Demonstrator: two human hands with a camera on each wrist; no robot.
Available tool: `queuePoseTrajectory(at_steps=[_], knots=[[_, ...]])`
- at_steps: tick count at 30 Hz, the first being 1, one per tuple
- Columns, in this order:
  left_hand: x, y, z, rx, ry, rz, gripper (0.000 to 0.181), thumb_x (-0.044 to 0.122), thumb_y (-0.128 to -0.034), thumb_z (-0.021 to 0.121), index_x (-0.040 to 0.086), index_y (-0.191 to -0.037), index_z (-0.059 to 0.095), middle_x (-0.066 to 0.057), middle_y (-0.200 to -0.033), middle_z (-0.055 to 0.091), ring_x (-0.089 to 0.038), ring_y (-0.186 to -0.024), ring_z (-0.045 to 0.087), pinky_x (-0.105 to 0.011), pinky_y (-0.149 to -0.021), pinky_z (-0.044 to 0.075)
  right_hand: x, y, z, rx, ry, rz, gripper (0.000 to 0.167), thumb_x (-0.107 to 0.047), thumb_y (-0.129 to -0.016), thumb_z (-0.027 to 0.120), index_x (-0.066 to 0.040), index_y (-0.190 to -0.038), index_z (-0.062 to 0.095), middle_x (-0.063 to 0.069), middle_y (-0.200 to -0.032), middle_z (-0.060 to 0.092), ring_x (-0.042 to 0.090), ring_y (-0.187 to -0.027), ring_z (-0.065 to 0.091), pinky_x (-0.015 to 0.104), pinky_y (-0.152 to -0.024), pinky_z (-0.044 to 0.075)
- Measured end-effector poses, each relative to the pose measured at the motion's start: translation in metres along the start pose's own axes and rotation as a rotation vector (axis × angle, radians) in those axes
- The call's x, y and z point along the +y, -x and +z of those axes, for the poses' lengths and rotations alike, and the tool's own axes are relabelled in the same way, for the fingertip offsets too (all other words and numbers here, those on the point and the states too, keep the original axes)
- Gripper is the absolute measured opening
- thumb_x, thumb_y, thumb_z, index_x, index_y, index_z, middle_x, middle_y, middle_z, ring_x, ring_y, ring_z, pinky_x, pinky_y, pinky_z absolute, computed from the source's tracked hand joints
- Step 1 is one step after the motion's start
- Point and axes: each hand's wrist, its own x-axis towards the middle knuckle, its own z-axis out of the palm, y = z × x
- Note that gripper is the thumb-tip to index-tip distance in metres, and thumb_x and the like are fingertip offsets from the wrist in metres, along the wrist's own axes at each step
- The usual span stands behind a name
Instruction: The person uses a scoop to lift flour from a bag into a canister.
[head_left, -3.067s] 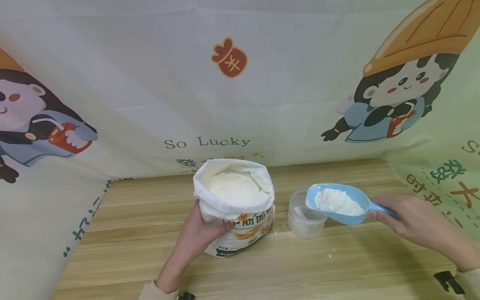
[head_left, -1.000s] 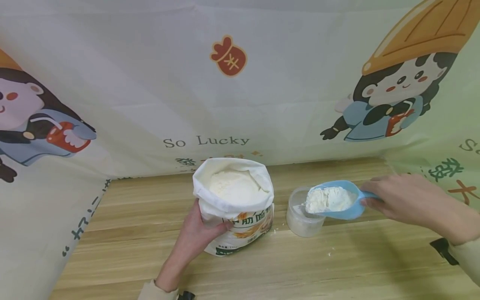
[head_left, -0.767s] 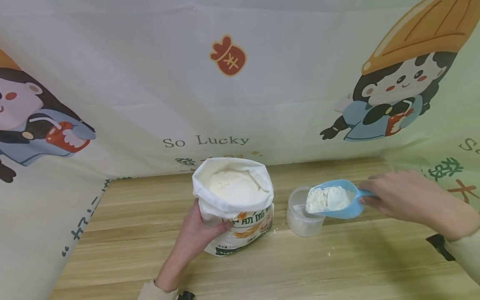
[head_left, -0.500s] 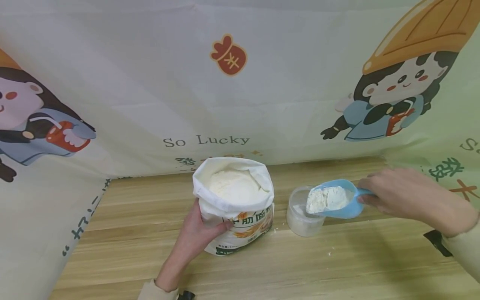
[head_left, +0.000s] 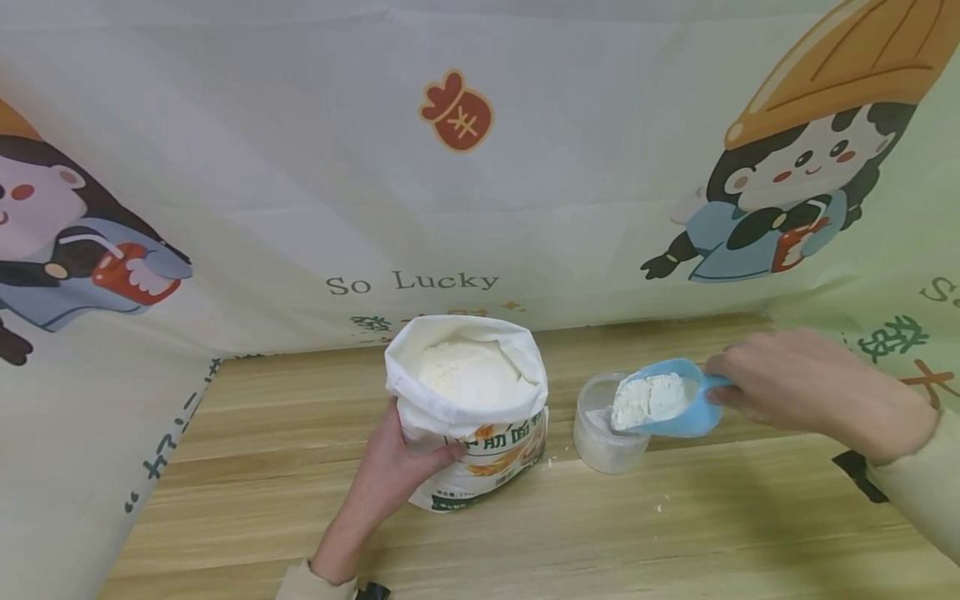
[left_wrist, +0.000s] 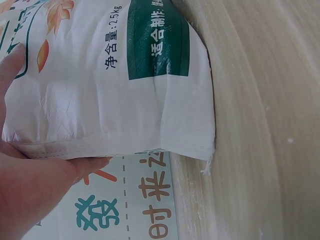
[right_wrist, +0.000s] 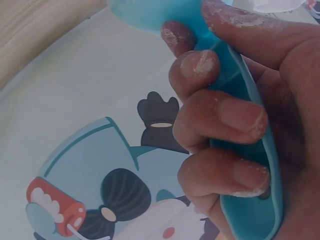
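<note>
A white flour bag [head_left: 498,458] with its top rolled open stands upright on the table, filled with pale flour [head_left: 476,372]. My left hand [head_left: 405,462] grips its left side, thumb across the front. In the left wrist view the bag's lower front [left_wrist: 75,100] shows its printed label. My right hand [head_left: 810,387] holds a light blue scoop [head_left: 701,419] by the handle, and its fingers, dusted with flour, curl round the handle [right_wrist: 250,215] in the right wrist view. A heap of flour [head_left: 648,400] lies in the scoop, whose lip hangs over a clear plastic tub [head_left: 609,454] with some flour inside.
Small flour specks [head_left: 660,507] dot the wood-grain table [head_left: 247,467]. A printed cloth [head_left: 600,167] closes off the back and both sides.
The right hand has brought the scoop slightly left and tipped it, its flour sliding toward the lip over the tub. The left hand and the bag have stayed in place.
</note>
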Motion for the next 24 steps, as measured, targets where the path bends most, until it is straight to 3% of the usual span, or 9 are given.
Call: queuePoseTrajectory(at_steps=[12,19,24], knots=[[0.0,0.0,0.0,0.008,0.005,0.012,0.091,0.016,-0.0744,0.094,0.014,-0.15,0.042,-0.01,-0.138,0.061,-0.032,-0.128,0.056,-0.058,-0.107,0.045,-0.007,-0.007,-0.01,-0.015,0.032,0.0,0.027,-0.023,-0.088,0.083,-0.02,-0.073,0.061,-0.009,-0.062,0.042,0.012,-0.057,0.039,0.029,-0.051,0.03],[-0.001,0.0,0.0,0.003,0.006,0.021,0.091,0.016,-0.0744,0.094,0.014,-0.149,0.043,-0.009,-0.138,0.061,-0.031,-0.128,0.056,-0.057,-0.107,0.045,-0.014,-0.01,-0.014,-0.016,0.026,0.027,0.037,-0.023,-0.088,0.083,-0.022,-0.068,0.052,-0.008,-0.063,0.034,0.012,-0.057,0.034,0.029,-0.053,0.023],[0.0,0.0,0.0,0.001,0.012,0.024,0.091,0.015,-0.0742,0.094,0.015,-0.149,0.043,-0.008,-0.138,0.061,-0.03,-0.129,0.056,-0.056,-0.108,0.044,-0.018,-0.015,-0.017,-0.033,0.039,0.034,0.037,-0.025,-0.088,0.083,-0.022,-0.068,0.052,-0.007,-0.062,0.036,0.013,-0.057,0.036,0.029,-0.052,0.025]])
